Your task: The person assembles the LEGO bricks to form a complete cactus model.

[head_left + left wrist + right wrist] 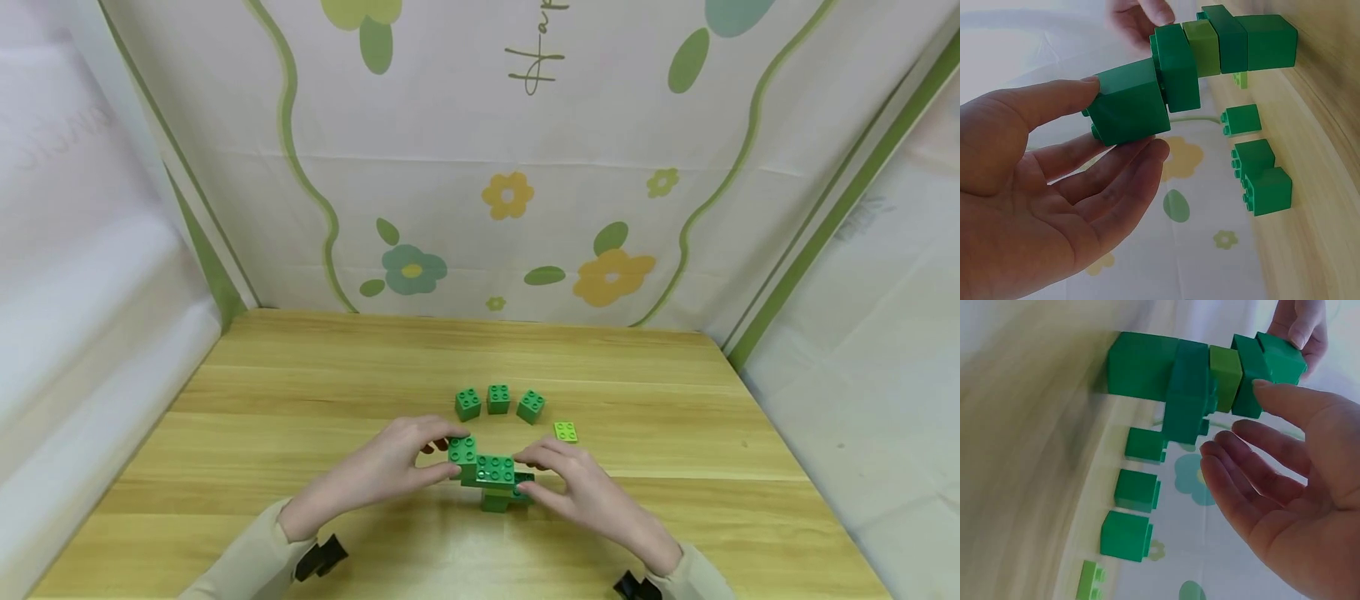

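Note:
A small stack of green toy building bricks (495, 469) stands on the table between both hands. Its top left is a square green brick (1129, 103), stepped out beside a longer green brick (1177, 69). Below come a lime brick (1201, 48), a darker green brick (1186, 390) jutting to the right, and a green base brick (1142, 364). My left hand (416, 458) pinches the square top brick between thumb and fingers. At the stack's right side is my right hand (573, 483), its fingers loosely bent and its thumb tip at the longer brick.
Three loose green square bricks (498, 399) sit in a curved row behind the stack. A flat lime brick (566, 432) lies to their right, beyond the right hand. The wooden table (300, 375) meets a flower-printed cloth (450, 125) at the back, with pale cloth on both sides.

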{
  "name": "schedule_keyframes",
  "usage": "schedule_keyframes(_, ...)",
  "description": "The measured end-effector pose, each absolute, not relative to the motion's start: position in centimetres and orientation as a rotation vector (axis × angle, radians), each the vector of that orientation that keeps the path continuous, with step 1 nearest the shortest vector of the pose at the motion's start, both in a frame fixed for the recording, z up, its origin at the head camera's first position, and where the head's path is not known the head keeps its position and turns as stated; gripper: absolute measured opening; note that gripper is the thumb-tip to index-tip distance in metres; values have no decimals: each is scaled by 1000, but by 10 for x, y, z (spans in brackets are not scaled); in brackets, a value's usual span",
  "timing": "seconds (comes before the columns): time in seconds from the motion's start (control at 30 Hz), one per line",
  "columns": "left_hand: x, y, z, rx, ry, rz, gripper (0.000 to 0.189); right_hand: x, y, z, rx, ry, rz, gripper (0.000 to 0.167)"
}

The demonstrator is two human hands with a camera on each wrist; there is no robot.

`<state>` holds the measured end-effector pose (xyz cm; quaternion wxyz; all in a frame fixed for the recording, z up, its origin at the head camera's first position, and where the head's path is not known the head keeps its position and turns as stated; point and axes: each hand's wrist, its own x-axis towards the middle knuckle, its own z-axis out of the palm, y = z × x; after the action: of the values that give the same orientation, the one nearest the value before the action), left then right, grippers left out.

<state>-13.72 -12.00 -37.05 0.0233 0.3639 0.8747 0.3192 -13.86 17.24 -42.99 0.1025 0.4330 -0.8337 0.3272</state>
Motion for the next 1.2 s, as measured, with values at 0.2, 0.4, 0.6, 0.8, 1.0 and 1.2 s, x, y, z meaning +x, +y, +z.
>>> schedule_keyframes(0.2, -138, -118, -370, 1101, 2693, 984, 39, -137, 164, -423, 1250, -2504, 997, 35)
schedule_keyframes(0.4, -139, -118, -372, 1114, 2670, 1040, 34, -138, 161, -425, 1247, -2509, 1012, 33)
schedule_keyframes(0.6, -140, -120, -373, 1161, 2646, 1077, 35, -139, 161, -427, 1241, -2506, 1051, 31)
schedule_keyframes(0.8, -139, -120, -373, 1220, 2670, 1045, 38, -140, 161, -428, 1255, -2470, 1067, 29)
schedule_keyframes(1.0, -138, -118, -373, 1250, 2724, 1008, 38, -141, 162, -428, 1253, -2477, 1095, 27)
schedule_keyframes(1.2, -137, -116, -375, 1255, 2750, 1010, 36, -141, 162, -428, 1258, -2470, 1075, 27)
